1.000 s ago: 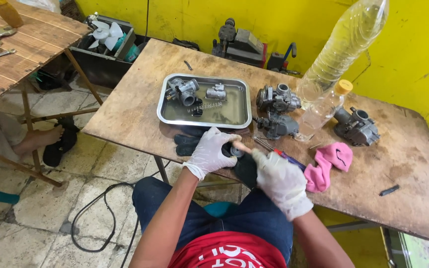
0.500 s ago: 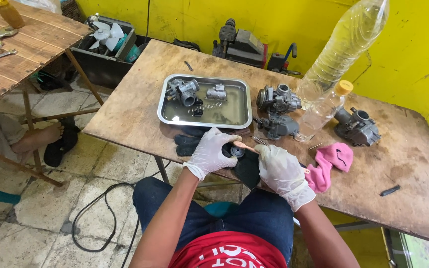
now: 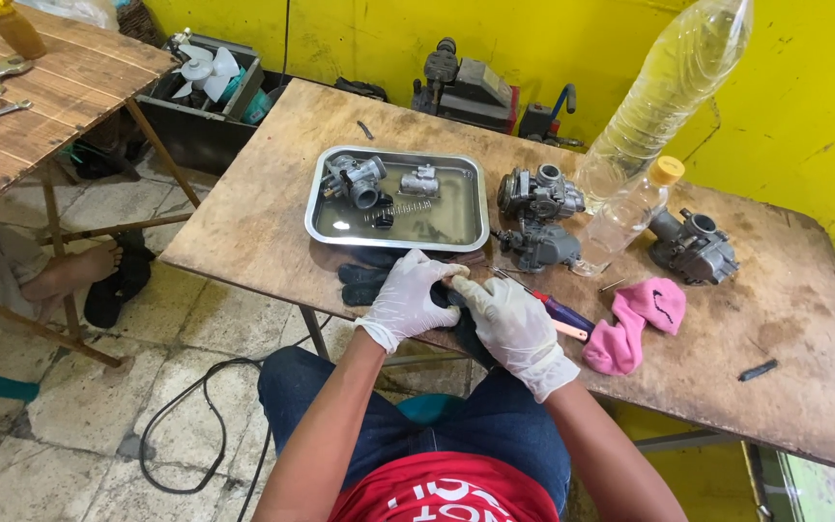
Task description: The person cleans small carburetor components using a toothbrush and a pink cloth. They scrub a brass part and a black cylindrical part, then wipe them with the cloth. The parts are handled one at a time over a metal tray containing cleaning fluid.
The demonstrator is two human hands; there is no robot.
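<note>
Big wooden table (image 3: 273,208) takes up most of the view, yellow wall behind it; a large clear plastic bottle (image 3: 669,87) leans over the far side, with a smaller capped bottle (image 3: 630,208) under it; then the steel tray (image 3: 466,227) holding a bit of liquid and a couple of small grey metal parts.

Beside the tray sit two grey carburetor bodies (image 3: 538,217), a third carburetor (image 3: 693,242) further right; a pink sock (image 3: 635,319) lies near the front edge, and a red-and-blue handled screwdriver (image 3: 562,314) just beside it.

Down at the near edge: left hand (image 3: 408,300) and right hand (image 3: 509,324), both in white gloves, meet over a dark glove or rag (image 3: 364,280); fingers of both are curled shut and pinching something small between them, but I can't tell what, it's hidden by the fingertips.

Looks to me like the fiddly small-part stage, cleaning or fitting a tiny piece; next move probably needs a steady pinch and keeping it over the table so it doesn't drop.
</note>
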